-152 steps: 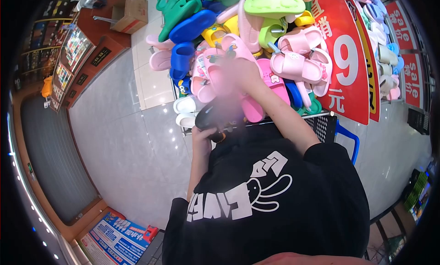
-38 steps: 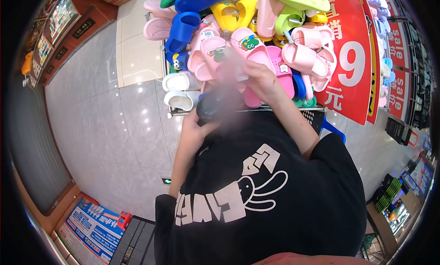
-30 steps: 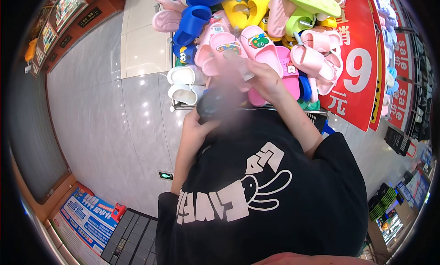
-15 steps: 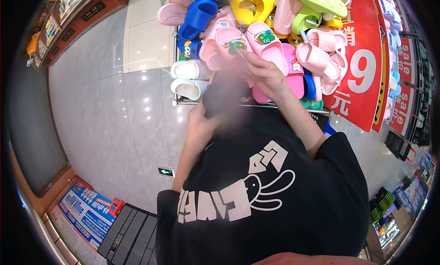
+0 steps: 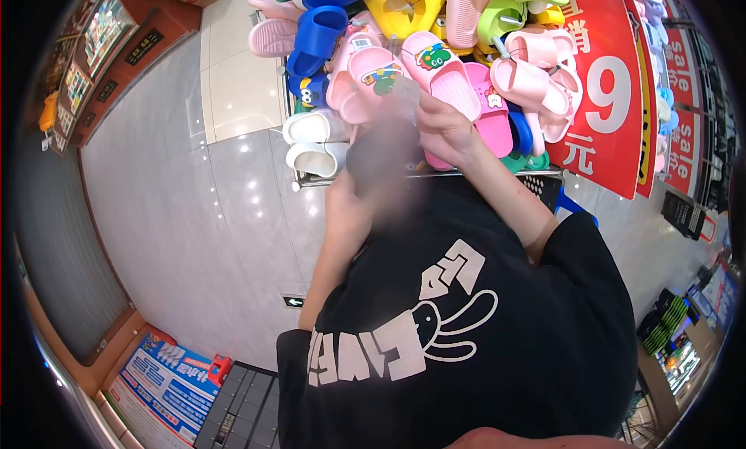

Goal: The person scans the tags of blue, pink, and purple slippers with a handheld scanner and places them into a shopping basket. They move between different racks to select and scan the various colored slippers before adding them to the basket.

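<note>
A smeared patch hides much of the space between my hands. Inside it is a dark grey, rounded thing whose kind I cannot make out. My left hand is closed at its lower left side, with the fingertips lost in the blur. On the other side my right hand has its fingers bent together at the upper edge of the blur; what they pinch is hidden. Just beyond both hands lie pink slippers, one with a green cartoon figure, another pink slipper beside it, and white slippers at the left.
A metal rack carries the piled blue, yellow, green and pink slippers. At its right hangs a red price sign. A black basket stands farther right. Dark grey storage boxes and a blue-and-white printed box are at lower left.
The view has shifted slightly, moving the slippers left. My right hand's fingers, earlier stretched farther up and left, are now more bent. My left hand stays by the dark grey thing.
</note>
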`<action>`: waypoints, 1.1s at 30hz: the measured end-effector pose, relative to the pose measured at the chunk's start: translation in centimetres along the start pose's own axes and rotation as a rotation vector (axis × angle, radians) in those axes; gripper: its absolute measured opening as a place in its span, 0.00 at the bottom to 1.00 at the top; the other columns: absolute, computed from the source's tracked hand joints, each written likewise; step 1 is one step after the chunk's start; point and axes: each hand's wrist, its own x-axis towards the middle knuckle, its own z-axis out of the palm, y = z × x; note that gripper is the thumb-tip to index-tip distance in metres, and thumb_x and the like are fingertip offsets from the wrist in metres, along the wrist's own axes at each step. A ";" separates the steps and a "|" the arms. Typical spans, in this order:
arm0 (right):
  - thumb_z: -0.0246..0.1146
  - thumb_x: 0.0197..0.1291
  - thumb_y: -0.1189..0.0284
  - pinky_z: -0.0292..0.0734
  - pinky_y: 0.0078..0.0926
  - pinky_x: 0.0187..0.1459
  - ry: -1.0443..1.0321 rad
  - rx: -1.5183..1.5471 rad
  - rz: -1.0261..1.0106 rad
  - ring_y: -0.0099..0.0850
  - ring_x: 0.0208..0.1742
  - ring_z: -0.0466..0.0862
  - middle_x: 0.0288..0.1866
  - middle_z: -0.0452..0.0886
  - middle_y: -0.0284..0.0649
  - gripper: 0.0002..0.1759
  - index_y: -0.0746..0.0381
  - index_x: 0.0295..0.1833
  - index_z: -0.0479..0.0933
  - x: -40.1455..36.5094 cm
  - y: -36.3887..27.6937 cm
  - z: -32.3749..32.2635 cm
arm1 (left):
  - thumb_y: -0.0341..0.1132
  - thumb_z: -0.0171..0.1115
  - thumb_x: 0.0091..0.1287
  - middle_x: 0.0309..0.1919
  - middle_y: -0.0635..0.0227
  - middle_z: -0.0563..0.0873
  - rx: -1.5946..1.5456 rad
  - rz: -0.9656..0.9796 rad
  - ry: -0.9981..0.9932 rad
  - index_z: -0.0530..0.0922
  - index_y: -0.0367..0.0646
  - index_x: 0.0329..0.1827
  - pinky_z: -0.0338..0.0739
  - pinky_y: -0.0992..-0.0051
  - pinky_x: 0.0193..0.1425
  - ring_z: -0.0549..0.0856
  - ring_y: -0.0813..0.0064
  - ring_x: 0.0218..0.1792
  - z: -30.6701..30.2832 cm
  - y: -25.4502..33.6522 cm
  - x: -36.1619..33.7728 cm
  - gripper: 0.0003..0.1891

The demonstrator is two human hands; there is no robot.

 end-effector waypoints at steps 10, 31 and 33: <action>0.61 0.66 0.72 0.62 0.41 0.73 0.011 -0.016 -0.028 0.39 0.71 0.70 0.68 0.71 0.46 0.34 0.71 0.74 0.60 0.1 0.4 -0.1 | 0.29 0.65 0.65 0.33 0.65 0.86 0.228 0.063 0.064 0.79 0.33 0.52 0.75 0.79 0.31 0.84 0.80 0.29 0.0 -1.3 0.3 0.15; 0.60 0.66 0.73 0.66 0.37 0.70 0.086 -0.049 -0.038 0.38 0.68 0.74 0.65 0.75 0.47 0.28 0.71 0.70 0.67 -0.4 -0.5 0.4 | 0.31 0.64 0.65 0.33 0.62 0.86 0.374 0.093 -0.001 0.78 0.32 0.52 0.75 0.77 0.28 0.85 0.77 0.27 -0.9 -0.3 0.2 0.15; 0.58 0.68 0.70 0.73 0.32 0.62 0.115 -0.481 0.017 0.36 0.57 0.82 0.55 0.83 0.46 0.22 0.73 0.61 0.76 -1.4 -2.1 -0.6 | 0.29 0.64 0.63 0.33 0.61 0.85 0.168 -0.116 0.030 0.78 0.30 0.49 0.78 0.76 0.29 0.85 0.75 0.28 -1.8 0.1 -0.4 0.14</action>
